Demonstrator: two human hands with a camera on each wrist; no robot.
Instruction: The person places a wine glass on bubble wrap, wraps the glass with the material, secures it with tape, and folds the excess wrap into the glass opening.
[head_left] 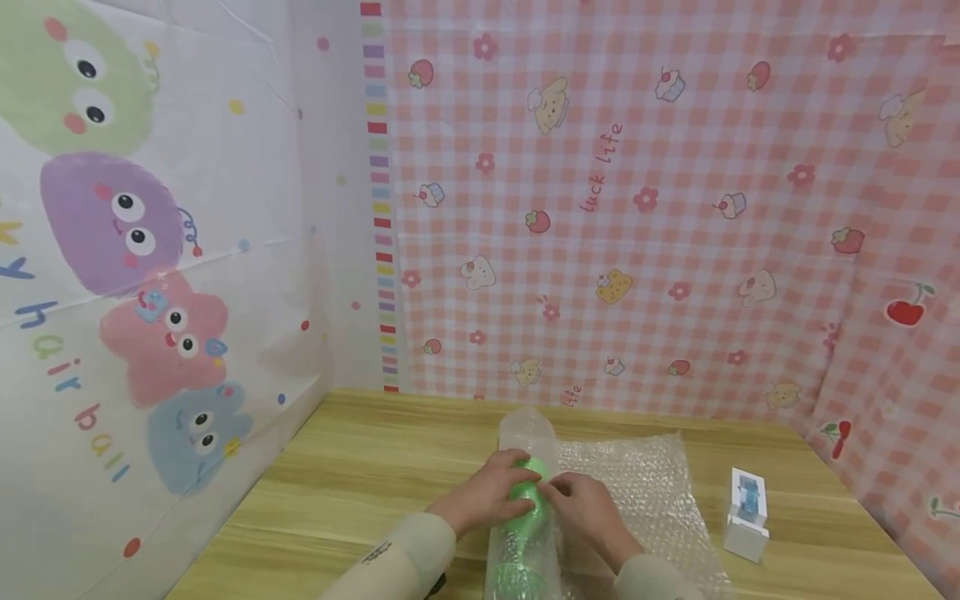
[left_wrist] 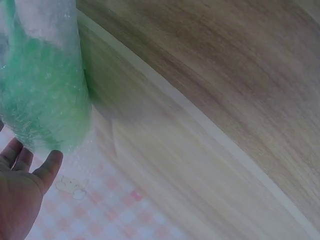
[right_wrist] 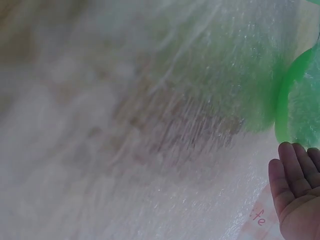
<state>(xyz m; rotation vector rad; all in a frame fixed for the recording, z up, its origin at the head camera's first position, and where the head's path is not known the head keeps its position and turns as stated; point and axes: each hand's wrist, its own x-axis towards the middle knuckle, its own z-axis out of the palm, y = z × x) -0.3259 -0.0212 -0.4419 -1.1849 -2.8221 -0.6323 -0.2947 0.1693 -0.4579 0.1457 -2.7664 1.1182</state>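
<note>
A green object (head_left: pixel 531 523) with rounded parts lies inside clear bubble wrap (head_left: pixel 522 433) on the wooden table; the layers blur its exact kind. My left hand (head_left: pixel 491 493) lies across the wrapped roll, fingers and thumb bent around it. Opposite it, my right hand (head_left: pixel 588 510) has its fingertips at the right side of the roll and pinches the wrap there. In the left wrist view the thumb and fingers meet the rounded end of the green object (left_wrist: pixel 45 95). The right wrist view shows several fingers (right_wrist: pixel 295 170) against the wrapped green surface (right_wrist: pixel 302 107); its thumb is hidden.
A loose sheet of bubble wrap (head_left: pixel 645 483) spreads flat to the right of the roll. Farther right stands a small white box (head_left: pixel 747 533) with a light-blue piece on top. Behind the wooden table (head_left: pixel 360 467) hangs a pink checked cloth (head_left: pixel 622 250).
</note>
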